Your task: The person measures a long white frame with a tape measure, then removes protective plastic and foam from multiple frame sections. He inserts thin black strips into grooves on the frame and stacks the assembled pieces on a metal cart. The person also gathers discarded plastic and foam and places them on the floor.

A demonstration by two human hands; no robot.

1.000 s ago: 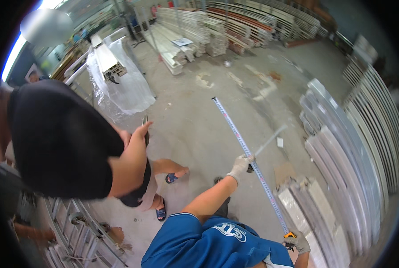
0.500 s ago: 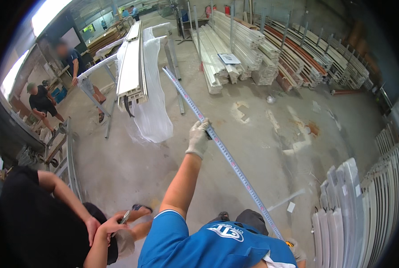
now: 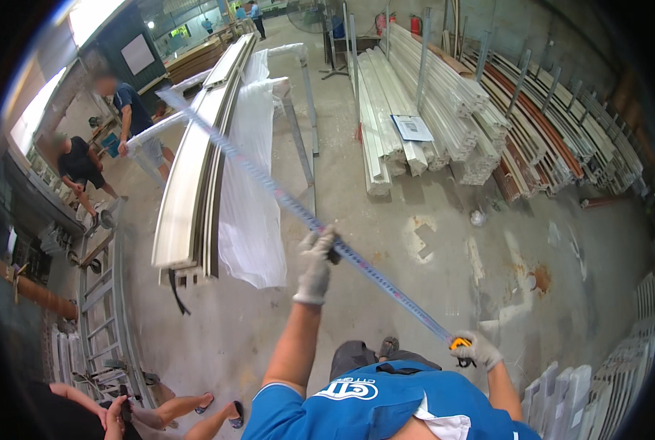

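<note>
The person in the blue shirt has a tape measure pulled out long across the workshop. The gloved left hand (image 3: 316,264) is raised and closed around the tape blade (image 3: 283,196), fingers wrapped narrow about it partway along. The gloved right hand (image 3: 476,350) sits low by the hip, gripping the yellow tape case (image 3: 459,343). The blade runs up and away from the case, past the left hand, toward the long pale profiles (image 3: 195,169) lying on a metal trestle (image 3: 298,95), with clear plastic wrap (image 3: 250,183) hanging off them.

This looks like the stretching-out step of a measurement; laying the blade along the profiles would call for a steady, level pull from both hands so the tape does not buckle.

The far tip of the blade is hard to follow, and I cannot tell whether it is hooked on anything. The right fingers largely cover the case.
</note>
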